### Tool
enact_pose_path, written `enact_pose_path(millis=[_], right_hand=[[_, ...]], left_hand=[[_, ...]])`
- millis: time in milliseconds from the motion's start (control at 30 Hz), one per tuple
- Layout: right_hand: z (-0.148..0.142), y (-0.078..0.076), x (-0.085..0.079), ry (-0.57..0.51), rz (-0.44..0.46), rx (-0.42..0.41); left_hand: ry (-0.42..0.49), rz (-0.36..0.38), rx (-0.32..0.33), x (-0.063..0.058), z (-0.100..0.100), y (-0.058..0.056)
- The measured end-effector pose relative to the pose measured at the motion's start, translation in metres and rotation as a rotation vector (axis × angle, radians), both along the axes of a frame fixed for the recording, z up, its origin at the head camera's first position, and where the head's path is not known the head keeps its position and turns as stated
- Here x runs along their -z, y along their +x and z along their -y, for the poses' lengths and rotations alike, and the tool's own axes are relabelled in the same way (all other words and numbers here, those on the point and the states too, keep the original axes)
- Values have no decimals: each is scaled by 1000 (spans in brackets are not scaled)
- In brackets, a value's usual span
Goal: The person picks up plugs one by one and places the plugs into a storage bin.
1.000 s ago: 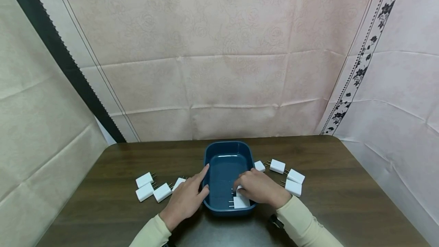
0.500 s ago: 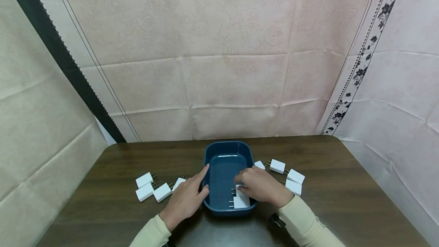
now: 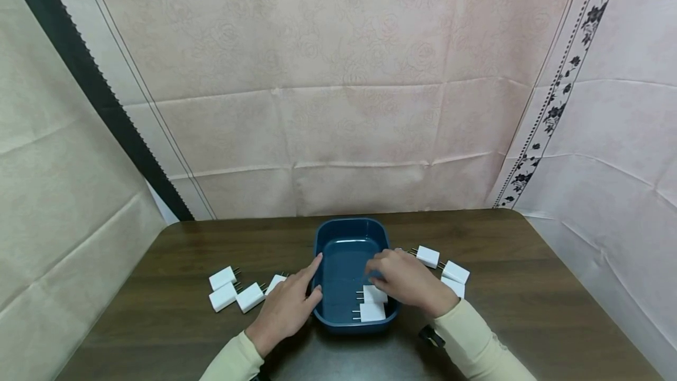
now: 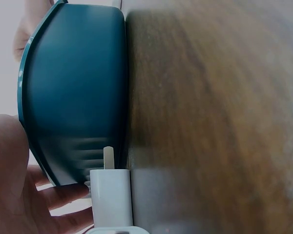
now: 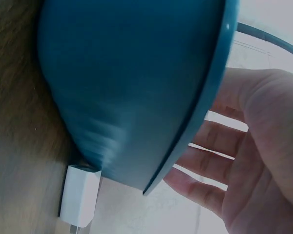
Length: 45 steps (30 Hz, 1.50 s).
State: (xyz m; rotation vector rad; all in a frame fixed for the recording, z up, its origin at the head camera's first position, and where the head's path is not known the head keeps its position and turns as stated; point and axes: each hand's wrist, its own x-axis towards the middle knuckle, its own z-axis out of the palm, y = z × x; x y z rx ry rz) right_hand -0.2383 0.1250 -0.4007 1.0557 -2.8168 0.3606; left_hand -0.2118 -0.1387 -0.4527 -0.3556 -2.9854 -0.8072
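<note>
A dark blue rectangular tray (image 3: pixel 344 275) sits on the table. Two white plug chargers, one (image 3: pixel 372 312) at the near right corner and another (image 3: pixel 374 294) just behind it, lie inside with prongs pointing left. My left hand (image 3: pixel 285 309) rests on the tray's left rim, index finger extended. Over the right rim hovers my right hand (image 3: pixel 406 281), fingers loosely bent and holding nothing; the right wrist view shows its fingers (image 5: pixel 205 161) spread beyond the rim. In the left wrist view, a charger (image 4: pixel 111 200) stands close to my left fingers, beside the tray.
Left of the tray several white chargers lie in a loose row, one (image 3: pixel 223 296) at its outer end. Right of it are more, including one (image 3: pixel 428 256) behind my right hand. A patterned cloth (image 3: pixel 349 104) hangs behind the wooden table (image 3: pixel 518 310).
My right hand has let go of the rear charger in the tray and shifted slightly up and right, leaving that charger in fuller view. The left hand has stayed put.
</note>
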Motion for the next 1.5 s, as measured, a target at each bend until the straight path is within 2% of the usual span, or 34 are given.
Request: enact_pose_path(millis=[333,600,733,1067,1500], right_hand=[[-7,-3,-3,-16,-43,62],[-13,-5,-3,-28,-78,68],[-16,-5,-5,-45,-66,85],[-23,-7,-8,-73,-28,187],[-37,-14,-9,-106,-25,208]], left_hand=[[-8,-10,0,-1,0,0],[-7,-14,-2,-1,-1,0],[-4,-8,-3,-1,-1,0],[-1,-9,0,-1,-1,1],[1,-11,1,-1,-1,0]])
